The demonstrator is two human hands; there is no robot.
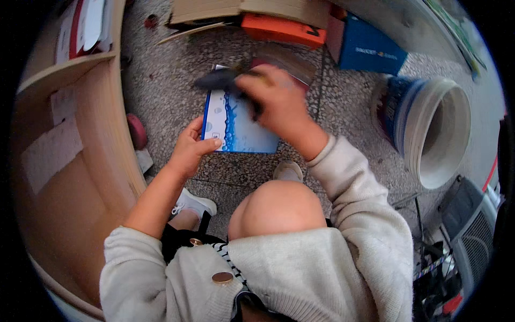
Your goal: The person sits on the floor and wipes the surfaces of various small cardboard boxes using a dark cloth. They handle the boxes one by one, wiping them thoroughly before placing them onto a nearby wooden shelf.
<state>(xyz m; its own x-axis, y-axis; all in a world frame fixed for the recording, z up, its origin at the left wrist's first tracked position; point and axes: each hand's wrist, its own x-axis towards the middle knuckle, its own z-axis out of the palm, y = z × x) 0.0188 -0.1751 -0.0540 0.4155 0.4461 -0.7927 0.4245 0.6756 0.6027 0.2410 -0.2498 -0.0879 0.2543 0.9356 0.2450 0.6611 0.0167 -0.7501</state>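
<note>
My left hand (193, 145) grips the lower left corner of a flat blue-and-white box (251, 129), thumb on its printed face. The box bears a water-bubble picture. Over its upper part, my right hand (277, 96) is closed on a dark object (217, 79), possibly a brush or a cloth; motion blur hides which. This object and the hand cover much of the box's top and right side. Whether the dark object touches the box, I cannot tell. A brown and dark-red item (291, 64) lies on the floor beyond my right hand, partly hidden.
A wooden shelf unit (116, 120) stands at left, holding papers or folders (90, 28). Cardboard (281, 8), an orange box (281, 30) and a blue box (366, 48) line the far side. A white bucket (438, 133) and a grey mesh-fronted item (468, 237) are at right on the speckled floor (169, 76).
</note>
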